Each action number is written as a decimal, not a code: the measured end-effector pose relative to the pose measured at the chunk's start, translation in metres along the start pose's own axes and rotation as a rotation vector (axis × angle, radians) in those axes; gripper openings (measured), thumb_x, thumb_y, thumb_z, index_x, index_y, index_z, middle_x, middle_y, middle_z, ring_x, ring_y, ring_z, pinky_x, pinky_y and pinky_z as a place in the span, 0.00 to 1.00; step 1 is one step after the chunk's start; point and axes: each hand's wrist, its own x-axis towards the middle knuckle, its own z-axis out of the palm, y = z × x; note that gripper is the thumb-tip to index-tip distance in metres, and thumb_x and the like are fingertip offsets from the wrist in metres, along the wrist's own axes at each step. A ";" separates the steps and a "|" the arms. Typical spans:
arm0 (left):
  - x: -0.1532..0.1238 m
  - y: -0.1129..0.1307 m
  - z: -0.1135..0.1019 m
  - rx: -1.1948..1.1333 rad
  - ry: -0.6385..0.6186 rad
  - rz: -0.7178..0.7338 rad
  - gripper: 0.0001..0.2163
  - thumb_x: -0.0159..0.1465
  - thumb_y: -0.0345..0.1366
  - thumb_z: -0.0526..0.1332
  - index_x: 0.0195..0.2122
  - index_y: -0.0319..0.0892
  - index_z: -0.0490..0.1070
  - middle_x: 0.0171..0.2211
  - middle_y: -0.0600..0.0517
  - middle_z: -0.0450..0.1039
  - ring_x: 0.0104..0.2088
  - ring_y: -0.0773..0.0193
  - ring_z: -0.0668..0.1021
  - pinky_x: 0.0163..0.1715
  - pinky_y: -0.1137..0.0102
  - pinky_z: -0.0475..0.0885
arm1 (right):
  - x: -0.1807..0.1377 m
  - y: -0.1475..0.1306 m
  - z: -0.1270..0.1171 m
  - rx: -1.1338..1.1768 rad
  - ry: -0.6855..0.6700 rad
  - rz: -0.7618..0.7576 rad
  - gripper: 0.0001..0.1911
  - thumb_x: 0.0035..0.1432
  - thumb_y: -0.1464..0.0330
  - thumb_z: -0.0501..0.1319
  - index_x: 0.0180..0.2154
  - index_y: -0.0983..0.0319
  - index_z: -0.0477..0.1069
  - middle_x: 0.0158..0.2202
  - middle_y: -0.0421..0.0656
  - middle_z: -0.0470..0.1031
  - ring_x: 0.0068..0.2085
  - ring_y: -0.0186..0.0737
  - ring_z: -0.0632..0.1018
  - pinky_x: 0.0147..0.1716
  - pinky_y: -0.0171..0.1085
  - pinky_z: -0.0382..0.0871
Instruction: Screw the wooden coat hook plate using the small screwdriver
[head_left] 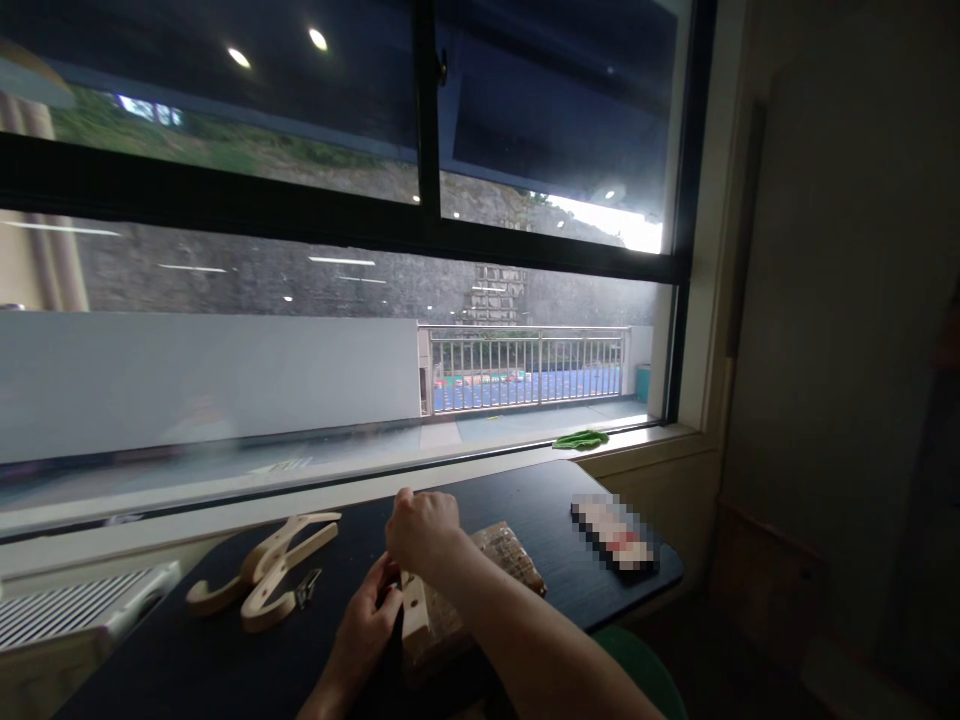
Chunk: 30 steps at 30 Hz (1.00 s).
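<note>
My right hand [421, 530] is closed into a fist over the top of a pale wooden piece with holes [414, 607]. My left hand [365, 630] grips the same piece from its left side, fingers curled round it. The piece stands on a brown clear-wrapped packet [510, 555] lying on the dark table [247, 665]. What the right fist pinches, if anything, is hidden.
Two curved wooden hook-shaped parts [274, 575] lie to the left, with a small metal clip [307, 590] beside them. A flat blurred package [613, 535] sits at the table's right end. A green cloth [580, 439] rests on the windowsill. A white slatted panel [67, 605] lies at far left.
</note>
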 end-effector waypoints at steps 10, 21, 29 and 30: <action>0.001 -0.001 0.000 -0.015 0.020 0.013 0.23 0.51 0.36 0.54 0.50 0.37 0.61 0.42 0.47 0.72 0.46 0.56 0.72 0.48 0.66 0.64 | -0.001 -0.001 0.005 -0.008 -0.019 0.002 0.13 0.49 0.68 0.51 0.39 0.65 0.61 0.30 0.50 0.74 0.32 0.47 0.76 0.27 0.41 0.67; 0.002 -0.007 -0.001 0.005 0.025 0.004 0.23 0.53 0.35 0.54 0.50 0.38 0.59 0.44 0.47 0.71 0.46 0.57 0.72 0.48 0.66 0.65 | -0.005 0.002 -0.004 -0.008 -0.072 -0.037 0.15 0.50 0.66 0.51 0.40 0.66 0.61 0.31 0.51 0.74 0.33 0.48 0.76 0.28 0.42 0.68; 0.003 -0.008 0.001 -0.022 0.017 0.010 0.23 0.52 0.34 0.54 0.51 0.40 0.59 0.45 0.48 0.70 0.46 0.58 0.72 0.46 0.67 0.66 | 0.003 0.015 -0.028 -0.027 -0.276 -0.196 0.20 0.47 0.62 0.56 0.41 0.67 0.63 0.35 0.52 0.74 0.35 0.48 0.76 0.30 0.41 0.70; 0.003 -0.007 0.001 -0.028 0.015 0.010 0.23 0.52 0.34 0.54 0.51 0.40 0.59 0.45 0.48 0.71 0.46 0.58 0.72 0.46 0.67 0.66 | 0.004 0.017 -0.029 -0.029 -0.278 -0.206 0.19 0.48 0.62 0.55 0.41 0.67 0.63 0.35 0.52 0.74 0.36 0.48 0.76 0.31 0.42 0.70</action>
